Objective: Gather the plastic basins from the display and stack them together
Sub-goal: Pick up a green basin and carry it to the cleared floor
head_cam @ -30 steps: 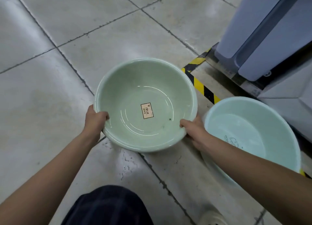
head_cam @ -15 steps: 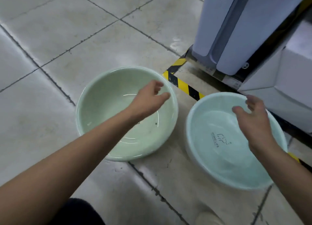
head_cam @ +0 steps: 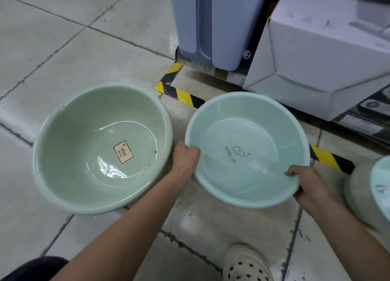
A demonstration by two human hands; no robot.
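Gripping the pale blue basin (head_cam: pixel 253 160) by its rim, left hand (head_cam: pixel 185 158) and right hand (head_cam: pixel 304 185) are readying it for stacking; green basin (head_cam: pixel 101 147) is sitting unstacked on the floor (head_cam: pixel 52 48).

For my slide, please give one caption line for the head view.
Both hands, left hand and right hand, grip the blue basin beside the green basin.

Bright, even overhead light, cool white. Glare streaks on bottom of green basin (head_cam: pixel 101 147), just left of left hand (head_cam: pixel 185 156); fainter sheen inside blue basin (head_cam: pixel 247 149) between both hands. Floor (head_cam: pixel 63 54) shiny, shadows soft and weak. White box (head_cam: pixel 329 48) beyond right hand (head_cam: pixel 306 187) motion-blurred. Wide-angle bend at edges.
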